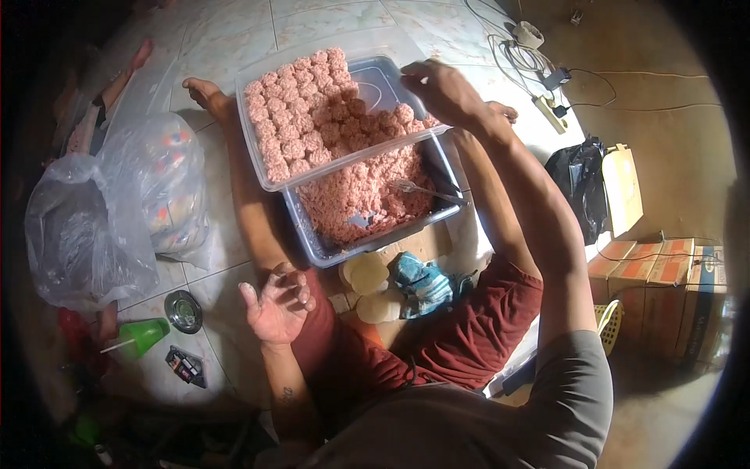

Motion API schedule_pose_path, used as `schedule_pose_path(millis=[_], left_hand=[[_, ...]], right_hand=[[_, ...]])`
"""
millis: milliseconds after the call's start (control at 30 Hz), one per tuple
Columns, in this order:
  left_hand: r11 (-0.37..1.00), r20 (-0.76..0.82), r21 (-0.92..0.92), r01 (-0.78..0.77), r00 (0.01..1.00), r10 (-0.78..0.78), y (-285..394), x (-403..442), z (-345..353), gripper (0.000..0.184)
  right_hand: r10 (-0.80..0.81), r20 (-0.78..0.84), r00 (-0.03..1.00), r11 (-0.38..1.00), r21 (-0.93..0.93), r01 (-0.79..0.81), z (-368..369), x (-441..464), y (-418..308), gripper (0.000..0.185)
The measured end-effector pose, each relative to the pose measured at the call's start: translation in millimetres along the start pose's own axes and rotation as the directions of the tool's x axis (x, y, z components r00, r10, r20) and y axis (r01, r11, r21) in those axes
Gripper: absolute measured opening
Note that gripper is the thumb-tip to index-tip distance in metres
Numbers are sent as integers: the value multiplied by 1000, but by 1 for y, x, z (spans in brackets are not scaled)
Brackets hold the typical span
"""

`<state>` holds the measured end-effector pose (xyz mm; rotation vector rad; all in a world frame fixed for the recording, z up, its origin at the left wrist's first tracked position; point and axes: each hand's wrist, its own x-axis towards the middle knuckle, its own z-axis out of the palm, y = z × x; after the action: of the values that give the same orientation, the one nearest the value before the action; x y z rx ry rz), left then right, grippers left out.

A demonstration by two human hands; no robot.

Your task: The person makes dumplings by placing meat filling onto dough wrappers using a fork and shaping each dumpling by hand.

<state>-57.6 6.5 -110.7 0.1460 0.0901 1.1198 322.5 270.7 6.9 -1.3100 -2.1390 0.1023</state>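
A clear plastic tray (269,181) holds rows of pink meat balls (291,129) and rests across a blue-grey tub (319,252). Loose ground meat (336,205) fills much of that tub, with a fork (422,189) lying in it at the right. My right hand (444,90) hangs over the tray's right end, its fingers bent down; what they hold, if anything, is hidden. Palm up, my left hand (279,306) is held above my left thigh, fingers apart and slightly curled, with nothing in it.
Plastic bags (90,227) lie at the left beside a green cup (144,336) and a glass ashtray (183,311). Near my lap are round pale containers (366,275) and a blue cloth (422,283). Right: power strip (551,114), black bag (578,184), boxes (648,285). Another person's limbs show upper left.
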Motion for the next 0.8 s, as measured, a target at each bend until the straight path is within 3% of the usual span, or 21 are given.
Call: schedule_pose_path(millis=[33,67,133,167,200,233,267,600,667,800], left_hand=[[1000,2,8,-2,1000,2,0,-1,-1,81],[1000,5,14,-5,1000,5,-2,-1,-2,80],[1000,7,12,-8,1000,8,-2,0,-3,79],[1000,0,16,-3,1000,3,-2,0,-3,77],[1000,9,12,-10,1000,10,-2,0,-3,77],[1000,9,15,0,1000,0,-2,2,-2,77],[1000,10,19,9,1000,-10,-3,3,-2,76],[997,-45,77,-13,999,16,-8,-11,-1,71],[999,15,32,-14,1000,14,-9,-9,-4,71],[998,-21,58,1,1000,0,-8,-5,-2,69]], right_hand=[[121,79,990,991,44,-125,-18,-2,-14,22],[113,83,990,992,39,-116,-27,-12,-24,22],[230,326,917,972,-23,-235,-45,-33,-47,31],[173,372,912,953,-295,-61,-43,-52,-63,30],[132,427,895,838,-530,129,-33,-69,-68,30],[171,594,786,855,-485,181,-20,-85,-50,39],[193,649,736,872,-457,174,-10,-98,-36,38],[79,422,903,849,-504,161,-7,-122,-38,25],[40,393,919,853,-492,173,-12,-128,-45,23],[-23,450,893,922,-336,193,-24,-156,-76,19]])
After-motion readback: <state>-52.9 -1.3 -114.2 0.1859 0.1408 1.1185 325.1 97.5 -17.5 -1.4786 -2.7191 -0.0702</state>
